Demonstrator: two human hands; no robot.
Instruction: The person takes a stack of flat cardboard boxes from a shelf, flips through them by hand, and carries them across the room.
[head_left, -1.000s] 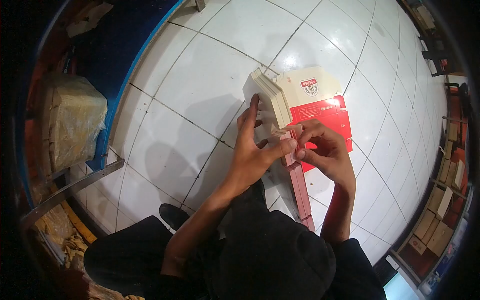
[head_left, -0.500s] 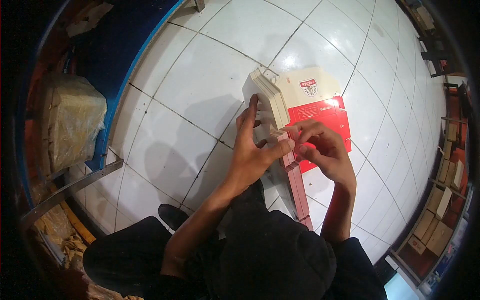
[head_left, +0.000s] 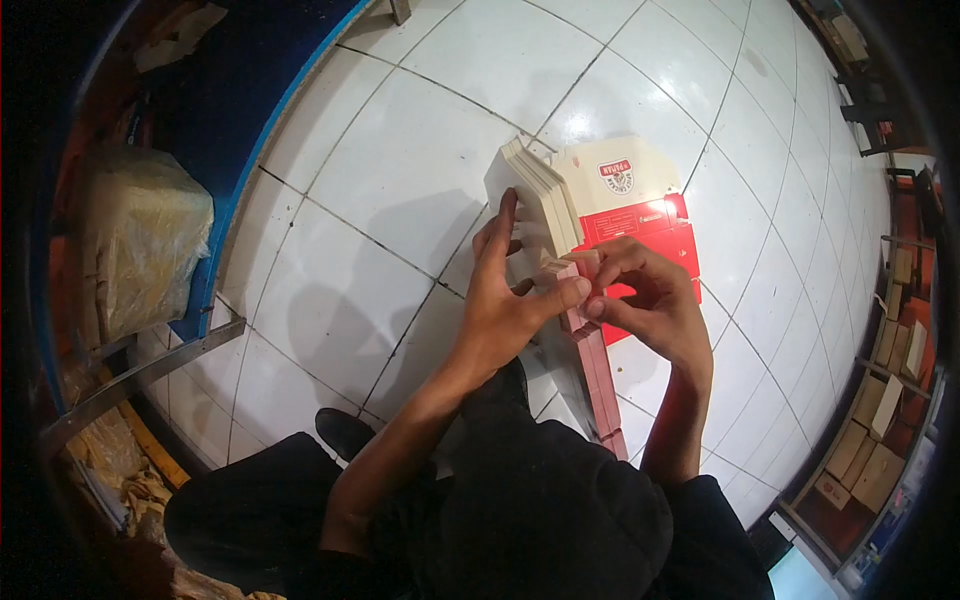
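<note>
A stack of flat, unfolded cardboard box blanks (head_left: 598, 385) stands on edge in front of me, cream at the far end and reddish along the near edges. My left hand (head_left: 505, 310) grips the stack from the left, with its fingers along the far side and its thumb over the top edges. At the right side of the stack, my right hand (head_left: 655, 305) has thumb and forefinger pinched on a blank's edge. Beyond that hand, a red and cream box blank (head_left: 635, 215) with a round printed logo lies against the floor, partly covered by my fingers.
White floor tiles (head_left: 400, 160) spread around the stack. To the left stand a blue table (head_left: 250, 150) with a metal frame and a plastic-wrapped bundle (head_left: 155, 240). Shelves with several cardboard boxes (head_left: 880, 475) line the right edge. My dark shoe (head_left: 345, 432) rests at lower left.
My right thumb and forefinger have closed together on a blank's edge, and that edge has shifted slightly away from the stack. My left hand stays in place.
</note>
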